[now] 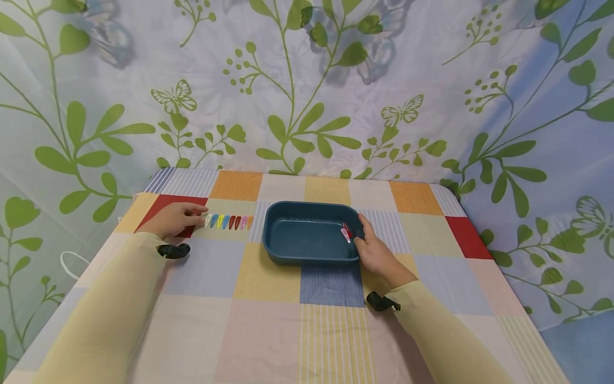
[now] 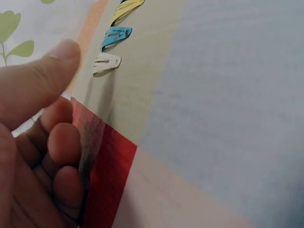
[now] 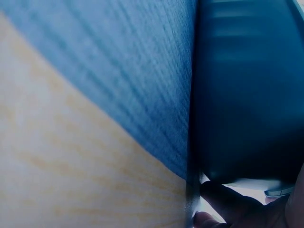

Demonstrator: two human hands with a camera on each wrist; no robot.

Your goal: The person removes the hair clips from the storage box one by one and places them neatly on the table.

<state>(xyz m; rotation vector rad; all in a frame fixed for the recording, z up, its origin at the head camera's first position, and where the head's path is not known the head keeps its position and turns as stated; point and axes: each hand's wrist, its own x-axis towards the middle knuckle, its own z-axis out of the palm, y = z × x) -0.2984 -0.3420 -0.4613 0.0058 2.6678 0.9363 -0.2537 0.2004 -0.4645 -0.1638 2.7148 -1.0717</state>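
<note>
Several snap hair clips lie in a row on the patchwork cloth, left of a dark blue tray point(image 1: 312, 261). At the row's left end is a white hair clip point(image 1: 208, 220), then a blue hair clip point(image 2: 116, 35) and a yellow hair clip point(image 2: 127, 7). My left hand point(image 1: 175, 218) is just left of the white clip, fingers loosely bent, nothing between thumb and fingers. Gripping the tray's right end is my right hand point(image 1: 376, 253), thumb over the rim. Inside the tray, near that thumb, lie a pink hair clip point(image 1: 345, 235) and a red one partly behind it.
The patchwork tablecloth point(image 1: 268, 336) covers the table. Behind it hangs a leaf-patterned curtain point(image 1: 316, 80), which also lines both sides. A white cable point(image 1: 67, 266) loops beside the left table edge.
</note>
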